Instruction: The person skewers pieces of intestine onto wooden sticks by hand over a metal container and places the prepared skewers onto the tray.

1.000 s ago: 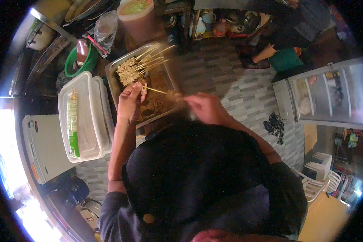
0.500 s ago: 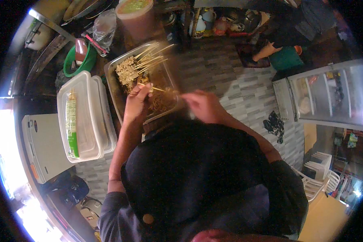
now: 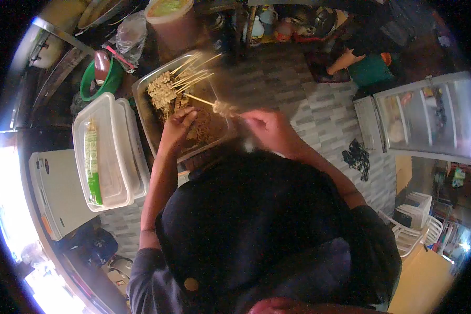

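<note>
A thin wooden skewer (image 3: pixel 200 99) with a bunched piece of meat (image 3: pixel 224 109) hangs over the right side of a clear plastic tray (image 3: pixel 157 137). My right hand (image 3: pixel 267 128) pinches it at the meat end, and the bare stick points up and left. My left hand (image 3: pixel 179 128) is over the tray, fingertips drawn together above the loose meat strips (image 3: pixel 209 131); whatever they hold is too small to make out. Finished meat skewers (image 3: pixel 162 90) are heaped in the tray's far left part, sticks pointing up and right.
Stacked clear plastic containers (image 3: pixel 115 183) stand to the left, with a green-labelled pack of skewers (image 3: pixel 91 162) on them. Beyond are a green basin (image 3: pixel 112 86) and a large tub (image 3: pixel 172 31). Another person's leg (image 3: pixel 343 60) shows at the far right, near an open refrigerator (image 3: pixel 424 115).
The skewer has left my left hand and is now in my right hand, with meat showing on it. My left hand has dropped slightly toward the loose meat.
</note>
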Available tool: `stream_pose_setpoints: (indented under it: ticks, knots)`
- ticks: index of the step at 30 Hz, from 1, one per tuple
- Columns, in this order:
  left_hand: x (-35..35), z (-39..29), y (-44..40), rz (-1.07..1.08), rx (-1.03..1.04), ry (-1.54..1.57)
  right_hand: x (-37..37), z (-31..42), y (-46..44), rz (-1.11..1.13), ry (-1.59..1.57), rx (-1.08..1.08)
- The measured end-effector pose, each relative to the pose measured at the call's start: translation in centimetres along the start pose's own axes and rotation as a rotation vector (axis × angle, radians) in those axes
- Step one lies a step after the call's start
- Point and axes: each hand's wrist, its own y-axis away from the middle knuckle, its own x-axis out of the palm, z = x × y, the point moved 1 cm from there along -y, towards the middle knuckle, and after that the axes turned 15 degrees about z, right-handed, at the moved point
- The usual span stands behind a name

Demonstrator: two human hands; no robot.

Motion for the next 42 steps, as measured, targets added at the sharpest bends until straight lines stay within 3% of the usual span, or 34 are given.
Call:
stream_pose_setpoints:
  ticks: [4, 6, 7, 10, 12, 13, 14, 16, 19, 21, 22, 25, 27, 28, 29, 31, 32, 34, 40, 42]
  knots:
    - [-3.4, 8.6, -2.3, 0.049, -0.213, -0.213, -0.8, -1.1, 1.1, -0.035, -0.017, 0.049]
    - [-2.9, 9.5, -2.0, 0.127, -0.207, -0.789, -0.8, -1.4, 1.6, -0.043, -0.011, 0.066]
    - [-2.7, 9.9, -2.0, 0.129, -0.205, -0.788, -0.8, -1.5, 1.9, -0.013, -0.029, 0.114]
    - [-1.3, 8.7, -2.3, 0.069, 0.112, -1.010, -0.2, -1.8, 2.3, 0.007, -0.059, 0.137]
    - [-0.4, 7.2, -2.9, 0.290, -0.268, -1.213, 0.0, -1.5, 2.5, -0.002, -0.074, 0.114]
    - [-0.9, 9.4, -3.6, 0.292, -0.267, -1.213, -0.1, -1.0, 2.5, -0.001, -0.053, 0.120]
    - [-1.8, 13.1, -4.7, 0.236, -0.069, -1.097, -0.1, -0.7, 2.5, 0.000, -0.033, 0.125]
    - [-1.9, 13.0, -4.6, 0.180, 0.122, -0.975, 0.2, -1.1, 2.6, 0.005, -0.045, 0.140]
    - [-2.1, 11.9, -4.2, 0.169, -0.010, -1.171, 0.3, -1.3, 2.9, -0.010, -0.054, 0.149]
    - [-2.5, 11.5, -3.9, 0.044, -0.219, -0.955, 0.3, -1.2, 3.1, -0.027, -0.057, 0.141]
    - [-2.7, 11.3, -3.7, 0.045, -0.221, -0.956, 0.3, -1.2, 3.0, -0.018, -0.071, 0.160]
    - [-2.9, 9.6, -2.7, 0.137, -0.119, -0.907, 0.5, -1.8, 3.0, -0.006, -0.084, 0.171]
    - [-2.2, 8.5, -2.2, 0.484, -0.013, -1.150, 0.7, -2.0, 2.9, -0.004, -0.082, 0.163]
    - [-1.9, 9.3, -2.0, 0.482, -0.013, -1.149, 0.8, -2.0, 2.8, 0.009, -0.061, 0.187]
    - [-1.5, 10.2, -1.6, 0.271, 0.278, -1.243, 0.9, -1.9, 2.7, 0.022, -0.039, 0.212]
    - [-0.5, 9.8, -1.8, 0.048, 0.573, -1.310, 1.2, -1.7, 2.4, 0.023, -0.059, 0.169]
    - [-0.4, 10.0, -2.9, 0.083, 0.068, -0.846, 1.1, -1.7, 2.3, 0.021, -0.078, 0.127]
    - [-0.2, 9.4, -3.6, 0.120, -0.403, -0.352, 0.9, -1.4, 2.4, 0.009, -0.054, 0.109]
    - [-2.4, 6.4, -3.1, 0.280, -0.092, -0.746, 0.8, -1.5, 2.6, -0.006, -0.003, 0.134]
    - [-2.7, 6.4, -2.6, 0.123, -0.055, -0.221, 1.1, -2.2, 2.6, -0.026, 0.024, 0.112]
